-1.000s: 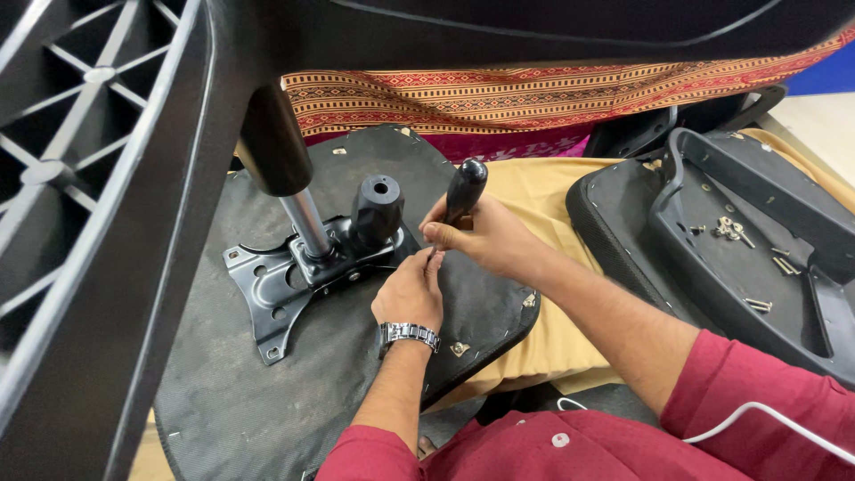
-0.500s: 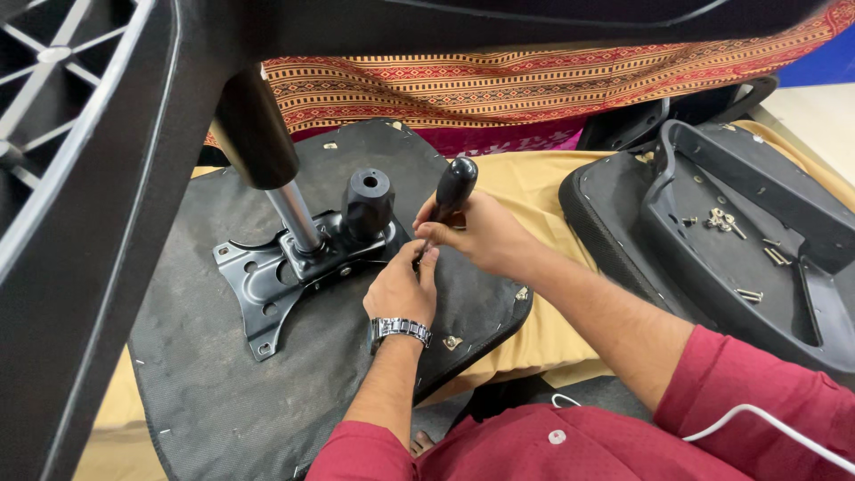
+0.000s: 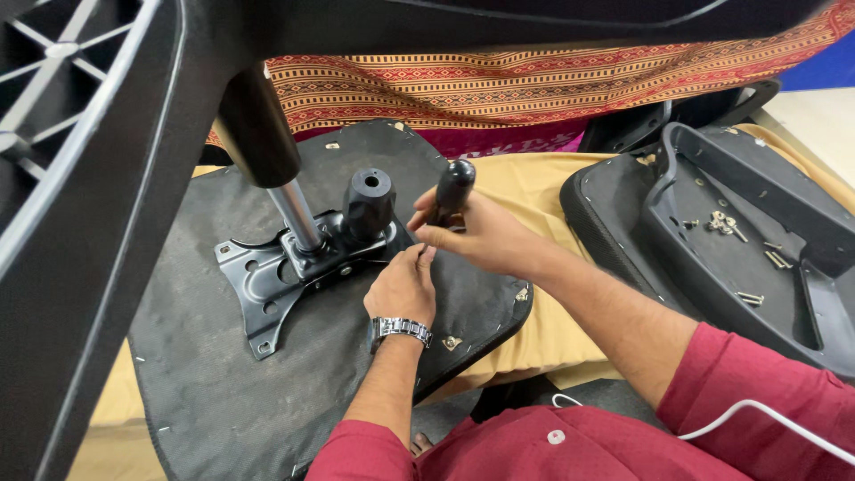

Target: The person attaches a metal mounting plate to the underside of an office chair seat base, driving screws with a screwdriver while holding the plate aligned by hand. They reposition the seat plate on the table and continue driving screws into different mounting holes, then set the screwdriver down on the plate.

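My right hand (image 3: 485,236) is closed around a black lever handle (image 3: 451,187) that sticks up from a black metal chair mechanism plate (image 3: 267,285). My left hand (image 3: 403,287), with a metal wristwatch on its wrist, rests fingers-down on the plate's right edge just below the handle; whether it pinches anything is hidden. The plate lies on the dark underside of a seat pan (image 3: 214,383). A chrome gas cylinder (image 3: 294,214) and a black knob (image 3: 369,203) rise from the plate.
A black chair base (image 3: 80,178) looms at the left and top. At the right lies another black chair part (image 3: 757,240) with several loose screws (image 3: 723,223) in it. A patterned cloth (image 3: 534,80) and a tan sheet lie behind.
The view has shifted slightly; the seat pan and plate sit a bit lower and further left in the frame. Both hands keep their places at the lever handle and the plate.
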